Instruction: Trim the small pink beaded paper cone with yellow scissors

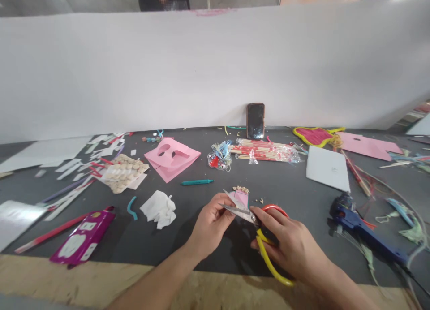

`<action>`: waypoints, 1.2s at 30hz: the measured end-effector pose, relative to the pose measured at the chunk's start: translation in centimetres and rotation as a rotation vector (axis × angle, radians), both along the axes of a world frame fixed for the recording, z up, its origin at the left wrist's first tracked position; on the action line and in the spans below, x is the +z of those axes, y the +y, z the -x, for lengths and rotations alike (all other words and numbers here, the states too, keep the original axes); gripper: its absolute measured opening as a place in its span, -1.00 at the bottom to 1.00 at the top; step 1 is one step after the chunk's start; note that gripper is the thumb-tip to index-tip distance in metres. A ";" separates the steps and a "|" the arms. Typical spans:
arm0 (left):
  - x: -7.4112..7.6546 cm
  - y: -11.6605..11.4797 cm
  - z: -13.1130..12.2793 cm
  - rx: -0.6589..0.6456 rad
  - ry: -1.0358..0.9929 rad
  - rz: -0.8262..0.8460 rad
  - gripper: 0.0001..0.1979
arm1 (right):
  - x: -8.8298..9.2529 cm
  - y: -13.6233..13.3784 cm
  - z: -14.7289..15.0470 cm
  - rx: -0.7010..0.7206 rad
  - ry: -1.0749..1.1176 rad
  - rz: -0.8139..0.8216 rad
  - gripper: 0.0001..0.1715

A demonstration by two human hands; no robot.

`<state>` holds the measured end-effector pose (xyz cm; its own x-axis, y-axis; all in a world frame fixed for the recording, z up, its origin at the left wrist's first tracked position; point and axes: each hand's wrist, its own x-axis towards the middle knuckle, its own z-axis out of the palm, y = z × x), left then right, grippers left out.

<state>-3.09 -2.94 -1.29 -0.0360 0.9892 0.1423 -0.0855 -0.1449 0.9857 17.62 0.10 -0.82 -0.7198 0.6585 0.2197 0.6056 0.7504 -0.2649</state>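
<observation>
My right hand (289, 238) grips a pair of scissors (268, 261) with one red and one yellow handle. Their blades are parted and point left, toward the fingers of my left hand (211, 222). That hand is closed in a pinch on a small pink paper piece (242, 198) with dark edge lines; the blades cover its lower part. Small beige beads or chips (240, 190) line the far end of this piece. Just right of it, a few loose bits (260, 200) lie on the dark table mat (188, 166).
A teal pen (197, 182), a crumpled tissue (158, 209) and pink cut-out paper (171, 157) lie to the left, beyond them a purple packet (83, 238). A blue glue gun (367, 231) rests at right. A phone (255, 121) leans against the white partition (201, 72).
</observation>
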 end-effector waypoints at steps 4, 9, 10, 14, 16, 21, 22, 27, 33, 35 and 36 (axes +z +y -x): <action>-0.3 -0.1 0.0 0.023 0.028 -0.011 -0.90 | 0.1 -0.4 0.2 -0.005 -0.027 -0.051 -0.42; -0.5 -0.2 0.0 0.032 0.023 -0.029 -0.91 | 0.3 -0.9 0.5 -0.006 -0.047 -0.106 -0.44; -0.5 -0.2 0.0 0.033 0.026 -0.033 -0.90 | 0.3 -1.0 0.5 -0.005 -0.050 -0.113 -0.44; -0.2 -0.3 -0.1 0.030 0.041 -0.022 -0.88 | 0.2 -1.1 0.4 -0.001 -0.059 -0.130 -0.42; 0.1 -0.3 -0.1 0.028 0.026 -0.008 -0.86 | 0.1 -1.0 0.4 -0.004 -0.051 -0.125 -0.41; 0.9 -0.4 -0.1 0.023 0.005 0.008 -0.85 | 0.4 -0.7 0.6 -0.036 0.026 -0.051 -0.42; 1.0 -0.5 0.0 0.024 0.015 -0.001 -0.84 | 0.5 -0.6 0.6 -0.036 0.036 -0.036 -0.42; 1.1 -0.6 0.0 0.021 0.047 -0.061 -0.84 | 1.4 -0.7 0.6 -0.028 0.013 -0.031 -0.38; 1.4 -0.7 0.1 0.011 0.075 -0.063 -0.84 | 1.3 -0.8 0.8 -0.041 -0.021 -0.063 -0.35; 1.5 -0.6 0.2 0.006 0.074 -0.066 -0.84 | 1.2 -0.8 0.9 -0.054 -0.017 -0.085 -0.35; 1.6 -0.6 0.2 0.004 0.076 -0.067 -0.84 | 1.1 -0.8 0.9 -0.060 -0.013 -0.094 -0.35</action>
<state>-3.27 -3.55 0.28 -0.0260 0.9773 0.2103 -0.0102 -0.2107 0.9775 16.75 -0.68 0.31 -0.6830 0.6775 0.2731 0.6532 0.7338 -0.1867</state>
